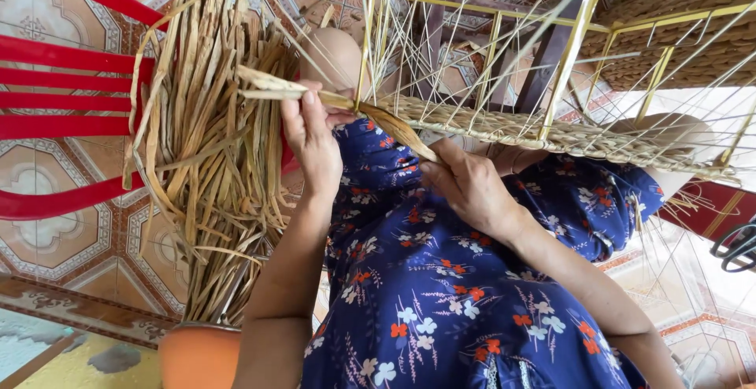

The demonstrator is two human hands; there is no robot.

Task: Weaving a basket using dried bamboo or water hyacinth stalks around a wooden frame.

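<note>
My left hand [311,137] pinches a flat dried reed strand [272,86] that runs from the left into a woven band. My right hand [465,184] grips the same twisted strand lower down, where it meets the woven reed band [551,137]. That band runs along a yellow metal frame [571,42] strung with thin pale cords, resting across my lap. I wear a blue floral dress [441,294]; my knees show behind the frame.
A big bundle of dried reed strips [209,145] stands in an orange pot [198,356] at my left. A red plastic chair [63,90] lies behind it on patterned floor tiles. A finished woven panel [685,27] sits top right.
</note>
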